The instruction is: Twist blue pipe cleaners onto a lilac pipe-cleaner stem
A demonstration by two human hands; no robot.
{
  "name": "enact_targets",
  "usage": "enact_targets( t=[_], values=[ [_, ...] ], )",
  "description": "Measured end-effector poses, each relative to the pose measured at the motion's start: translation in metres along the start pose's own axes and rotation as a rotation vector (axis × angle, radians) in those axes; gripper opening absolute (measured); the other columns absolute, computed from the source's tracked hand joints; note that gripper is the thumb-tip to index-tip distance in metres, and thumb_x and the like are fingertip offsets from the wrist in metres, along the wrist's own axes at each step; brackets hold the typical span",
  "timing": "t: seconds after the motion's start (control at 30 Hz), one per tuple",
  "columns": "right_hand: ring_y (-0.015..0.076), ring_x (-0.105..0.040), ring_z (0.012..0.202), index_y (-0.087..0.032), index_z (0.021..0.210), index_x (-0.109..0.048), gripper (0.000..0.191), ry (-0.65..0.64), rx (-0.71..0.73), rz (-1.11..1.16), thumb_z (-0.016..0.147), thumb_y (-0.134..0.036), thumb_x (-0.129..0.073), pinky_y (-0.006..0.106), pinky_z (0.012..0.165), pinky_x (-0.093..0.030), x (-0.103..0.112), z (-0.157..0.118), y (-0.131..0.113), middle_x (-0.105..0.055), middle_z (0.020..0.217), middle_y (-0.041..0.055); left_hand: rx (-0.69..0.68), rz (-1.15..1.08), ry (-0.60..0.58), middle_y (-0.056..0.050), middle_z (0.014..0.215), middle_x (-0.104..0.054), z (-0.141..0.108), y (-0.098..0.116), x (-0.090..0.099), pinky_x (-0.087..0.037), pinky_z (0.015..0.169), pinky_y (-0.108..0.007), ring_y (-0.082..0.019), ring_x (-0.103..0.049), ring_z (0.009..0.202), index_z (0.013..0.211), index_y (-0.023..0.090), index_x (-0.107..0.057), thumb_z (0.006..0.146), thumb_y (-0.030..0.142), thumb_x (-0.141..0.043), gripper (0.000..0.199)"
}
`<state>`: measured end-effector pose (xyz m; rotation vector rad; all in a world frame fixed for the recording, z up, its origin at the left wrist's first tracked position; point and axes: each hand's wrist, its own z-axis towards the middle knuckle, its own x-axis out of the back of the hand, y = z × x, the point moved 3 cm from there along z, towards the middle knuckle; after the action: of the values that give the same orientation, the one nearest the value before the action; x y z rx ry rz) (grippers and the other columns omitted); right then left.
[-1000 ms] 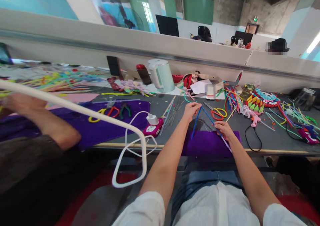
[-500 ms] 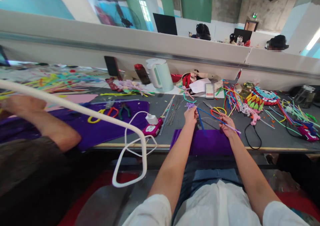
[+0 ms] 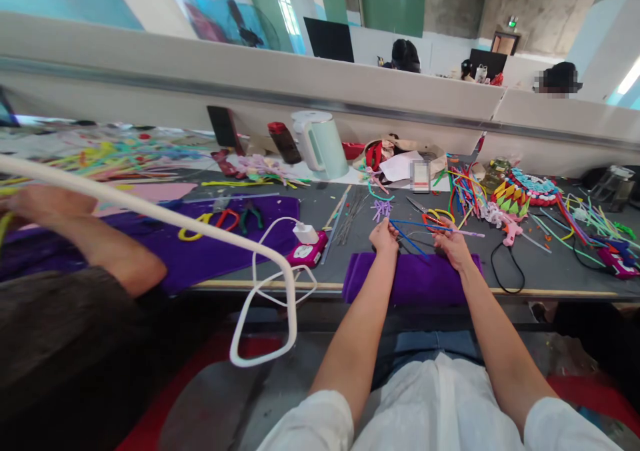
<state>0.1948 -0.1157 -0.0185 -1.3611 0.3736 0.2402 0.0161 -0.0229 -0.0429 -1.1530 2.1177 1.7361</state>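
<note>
My left hand is closed, its fingertips pinching the bent end of a blue pipe cleaner. One blue length runs nearly level to my right hand; another slants down toward the purple cloth. The fingers of my right hand are closed on the far part, where a lilac tip sticks out to the right. Just beyond my left hand lies a small cluster of lilac pipe cleaner pieces. Scissors with red and yellow handles lie behind my right hand. Folded purple cloth lies under my wrists.
A white lamp arm crosses the left side, near a co-worker's arm. A kettle and bottle stand at the back. A charger, wire stems, pipe cleaners and a pink glue gun lie around.
The pipe cleaner between my hands has gone from slanting to almost level as my right hand rose slightly toward the left. Its loose blue length has swung to the right.
</note>
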Motion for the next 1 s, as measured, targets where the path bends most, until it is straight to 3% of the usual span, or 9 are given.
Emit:
enact_targets(
  t=[0.2,0.37,0.6,0.83,1.0],
  values=[
    [0.0101,-0.058,0.064,-0.019,0.103,-0.061,0.038,0.179,0.031,-0.017,0.072,-0.040,-0.065,0.019,0.051,-0.046,0.012,0.004,0.001,-0.066,0.078,0.0028,-0.062,0.036,-0.078,0.007,0.045,-0.044,-0.009,0.001,0.000,-0.036,0.038,-0.017,-0.004,-0.040,0.036,0.060,0.015,-0.050,0.062,0.035,-0.067,0.026],
    [0.0080,-0.053,0.054,-0.014,0.084,-0.065,0.031,0.288,0.019,0.037,0.068,-0.041,-0.069,0.018,0.044,-0.044,0.018,0.005,0.003,-0.066,0.074,0.0051,-0.156,0.085,-0.180,0.006,0.047,-0.046,-0.019,0.006,-0.004,-0.035,0.037,-0.018,-0.004,-0.040,0.036,0.060,0.015,-0.051,0.061,0.038,-0.067,0.028],
    [0.0077,-0.051,0.051,-0.013,0.077,-0.065,0.024,0.368,0.019,0.115,0.064,-0.033,-0.071,0.018,0.042,-0.043,0.031,0.012,0.006,-0.065,0.068,0.0037,-0.054,0.088,-0.230,0.004,0.058,-0.055,-0.014,0.005,-0.004,-0.038,0.040,-0.018,-0.004,-0.045,0.041,0.071,0.014,-0.060,0.054,0.034,-0.074,0.029],
    [0.0057,-0.048,0.047,-0.014,0.075,-0.065,0.021,0.417,0.023,0.169,0.062,-0.028,-0.071,0.017,0.041,-0.041,0.040,0.020,0.009,-0.061,0.060,-0.0002,-0.011,0.071,-0.410,0.006,0.052,-0.048,-0.015,0.008,-0.007,-0.020,0.032,-0.014,-0.001,-0.035,0.037,0.066,0.014,-0.058,0.053,0.031,-0.077,0.029],
    [0.0061,-0.049,0.047,-0.014,0.076,-0.065,0.023,0.408,0.040,0.150,0.061,-0.030,-0.071,0.018,0.040,-0.042,0.040,0.019,0.009,-0.060,0.060,-0.0006,-0.009,0.054,-0.439,0.006,0.054,-0.050,-0.013,0.008,-0.007,-0.022,0.033,-0.014,0.000,-0.037,0.037,0.068,0.013,-0.059,0.053,0.032,-0.077,0.030]
  ],
)
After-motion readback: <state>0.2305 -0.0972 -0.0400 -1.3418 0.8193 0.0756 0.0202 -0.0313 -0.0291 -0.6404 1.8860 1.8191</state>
